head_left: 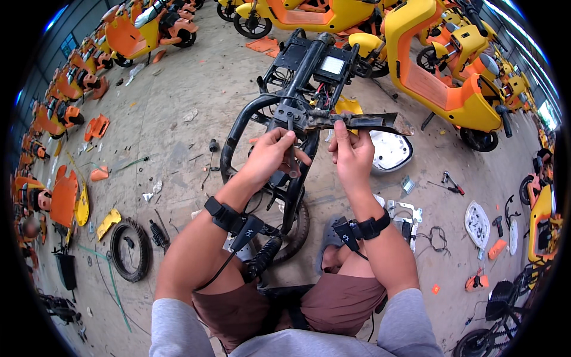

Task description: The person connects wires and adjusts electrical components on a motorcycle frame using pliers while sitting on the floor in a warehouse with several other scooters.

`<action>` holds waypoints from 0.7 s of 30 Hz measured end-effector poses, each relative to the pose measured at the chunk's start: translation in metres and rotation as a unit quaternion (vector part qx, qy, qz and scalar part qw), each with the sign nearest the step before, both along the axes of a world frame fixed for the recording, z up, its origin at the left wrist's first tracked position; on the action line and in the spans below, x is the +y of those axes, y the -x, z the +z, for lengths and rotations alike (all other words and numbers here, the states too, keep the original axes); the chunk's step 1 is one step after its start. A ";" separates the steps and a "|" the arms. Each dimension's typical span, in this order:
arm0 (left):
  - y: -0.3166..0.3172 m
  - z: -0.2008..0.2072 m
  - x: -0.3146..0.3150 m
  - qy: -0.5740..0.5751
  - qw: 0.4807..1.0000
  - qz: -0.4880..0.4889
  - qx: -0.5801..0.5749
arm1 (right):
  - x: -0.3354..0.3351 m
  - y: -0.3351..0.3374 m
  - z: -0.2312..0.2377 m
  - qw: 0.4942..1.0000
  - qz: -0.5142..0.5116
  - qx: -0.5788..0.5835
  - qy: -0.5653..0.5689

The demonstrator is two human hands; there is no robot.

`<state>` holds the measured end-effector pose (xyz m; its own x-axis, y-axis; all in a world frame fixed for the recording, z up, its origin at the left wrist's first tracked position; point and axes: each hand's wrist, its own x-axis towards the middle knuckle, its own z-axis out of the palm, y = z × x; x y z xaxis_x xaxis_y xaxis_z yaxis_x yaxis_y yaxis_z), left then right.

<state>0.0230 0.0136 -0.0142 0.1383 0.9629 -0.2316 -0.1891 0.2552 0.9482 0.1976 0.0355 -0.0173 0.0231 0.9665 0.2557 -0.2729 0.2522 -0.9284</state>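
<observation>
A stripped black scooter frame [229,143] stands in front of me between my feet. My left hand [270,153] is closed around a small metal wrench [293,165]. The wrench's upper end reaches a bolted metal plate [286,113] on the frame, and its ring end hangs below my fingers. On the right, a long black metal bracket [383,122] juts out sideways from the frame near a coil spring [319,113]. My right hand [352,152] pinches this bracket from below between thumb and fingers; the fingertips behind it are partly hidden.
Yellow-orange scooters [440,98] stand at the back and along both sides. On the floor lie a loose tire [129,250], a shock absorber [158,234], a white-topped seat-like part [392,152], red-handled pliers [453,183], a white metal bracket [405,215] and scattered plastic pieces.
</observation>
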 end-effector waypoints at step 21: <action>0.005 0.003 0.012 0.077 0.991 -0.073 -0.077 | 0.000 0.001 -0.002 1.000 -0.003 -0.013 -0.006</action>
<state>0.0177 0.0259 -0.0108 0.3187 0.8850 -0.3394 -0.2793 0.4299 0.8586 0.1967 0.0360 -0.0188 0.0229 0.9630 0.2685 -0.2469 0.2657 -0.9319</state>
